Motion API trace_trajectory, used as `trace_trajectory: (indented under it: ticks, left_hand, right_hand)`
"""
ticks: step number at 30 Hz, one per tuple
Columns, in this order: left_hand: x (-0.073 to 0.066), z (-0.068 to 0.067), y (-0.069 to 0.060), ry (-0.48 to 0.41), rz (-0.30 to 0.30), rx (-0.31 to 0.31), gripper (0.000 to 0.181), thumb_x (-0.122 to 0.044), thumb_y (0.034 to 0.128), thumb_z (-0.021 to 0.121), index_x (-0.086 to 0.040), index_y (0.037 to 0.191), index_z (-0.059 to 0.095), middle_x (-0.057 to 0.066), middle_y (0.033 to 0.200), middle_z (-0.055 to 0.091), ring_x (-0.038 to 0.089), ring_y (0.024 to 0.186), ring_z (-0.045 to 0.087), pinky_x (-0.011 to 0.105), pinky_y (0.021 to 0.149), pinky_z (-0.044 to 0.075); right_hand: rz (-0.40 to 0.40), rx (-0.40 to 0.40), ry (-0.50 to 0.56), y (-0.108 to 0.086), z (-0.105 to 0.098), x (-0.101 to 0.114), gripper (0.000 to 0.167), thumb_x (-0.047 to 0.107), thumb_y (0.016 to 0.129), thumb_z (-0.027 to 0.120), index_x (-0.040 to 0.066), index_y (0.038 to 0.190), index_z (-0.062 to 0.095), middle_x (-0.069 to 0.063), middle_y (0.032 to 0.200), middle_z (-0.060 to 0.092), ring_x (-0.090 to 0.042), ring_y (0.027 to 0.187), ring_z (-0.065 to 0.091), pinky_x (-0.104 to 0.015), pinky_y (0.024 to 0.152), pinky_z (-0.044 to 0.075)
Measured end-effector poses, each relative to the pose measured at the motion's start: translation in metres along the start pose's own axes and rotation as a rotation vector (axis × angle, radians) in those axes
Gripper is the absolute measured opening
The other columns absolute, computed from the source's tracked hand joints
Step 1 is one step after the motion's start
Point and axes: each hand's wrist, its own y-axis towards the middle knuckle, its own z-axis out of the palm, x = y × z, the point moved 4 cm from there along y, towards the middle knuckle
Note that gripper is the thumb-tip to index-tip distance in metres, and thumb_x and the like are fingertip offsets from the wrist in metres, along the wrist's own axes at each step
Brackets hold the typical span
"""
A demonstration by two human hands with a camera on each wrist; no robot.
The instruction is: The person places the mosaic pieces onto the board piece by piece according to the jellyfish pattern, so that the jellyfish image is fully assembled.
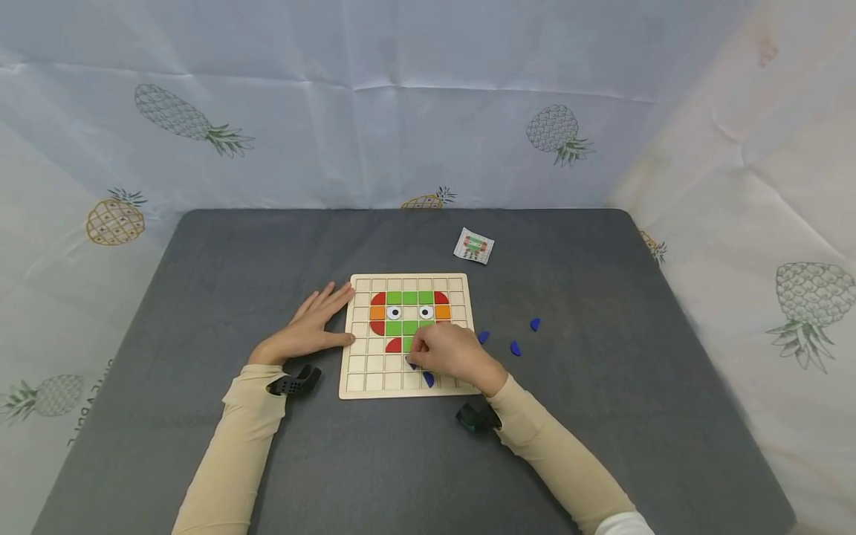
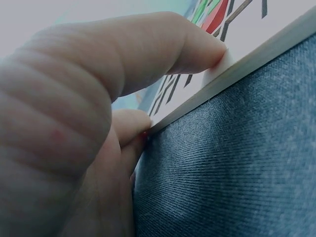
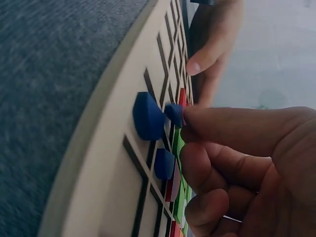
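Observation:
A wooden grid board (image 1: 364,380) lies on the table, bearing red, green and orange tiles and two eye tiles (image 1: 394,313). My left hand (image 1: 309,327) rests at its left edge, fingers extended; in the left wrist view the thumb (image 2: 192,47) touches the board's rim. Over the board's lower middle, my right hand (image 1: 458,355) pinches a small blue quarter-round tile (image 3: 174,114) between thumb and finger, close to the grid. Another blue tile (image 1: 428,380) sits on the board just below the hand. The right wrist view also shows a further blue tile (image 3: 164,164) beside the fingers.
Several loose blue tiles (image 1: 516,348) lie on the dark grey table (image 1: 602,416) right of the board. A small pattern card (image 1: 474,246) lies beyond the board's upper right corner. Pineapple-print cloth (image 1: 374,134) hangs behind the table.

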Motion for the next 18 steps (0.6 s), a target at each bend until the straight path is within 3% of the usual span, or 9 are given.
trace_trajectory:
  ticks: [18]
  left_hand:
    - [-0.0005,0.0004,0.0002,-0.003,-0.005,-0.001,0.098,-0.042,0.0899,0.072,-0.014,0.164,0.015,0.009,0.173,0.009,0.034,0.16,-0.006,0.056,0.128,-0.006]
  right_hand:
    - [0.033,-0.062,-0.111,-0.0022,0.0047,0.0076,0.042,0.036,0.092,0.073,0.024,0.055,0.058,0.01,0.049,0.048,-0.01,0.049,0.048,-0.024,0.041,0.03]
